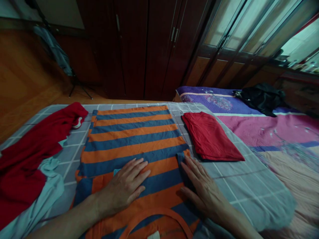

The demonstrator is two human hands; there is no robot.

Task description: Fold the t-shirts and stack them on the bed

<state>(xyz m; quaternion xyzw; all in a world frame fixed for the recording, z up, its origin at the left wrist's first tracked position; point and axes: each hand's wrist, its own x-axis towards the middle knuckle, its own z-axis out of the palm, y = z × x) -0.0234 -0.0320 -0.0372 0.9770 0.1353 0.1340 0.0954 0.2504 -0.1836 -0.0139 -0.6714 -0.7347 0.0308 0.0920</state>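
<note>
I am resting my left hand (131,181) and right hand (203,186) flat, fingers open, on the striped shirt (159,176). It is lying long-ways from near the far edge of the surface (241,186), my right hand touching its right side.

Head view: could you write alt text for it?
Left hand and right hand spread over an orange-and-blue striped shirt laid out on a grey checked cloth. A folded red garment lies right of it, crumpled clothes left.
</note>
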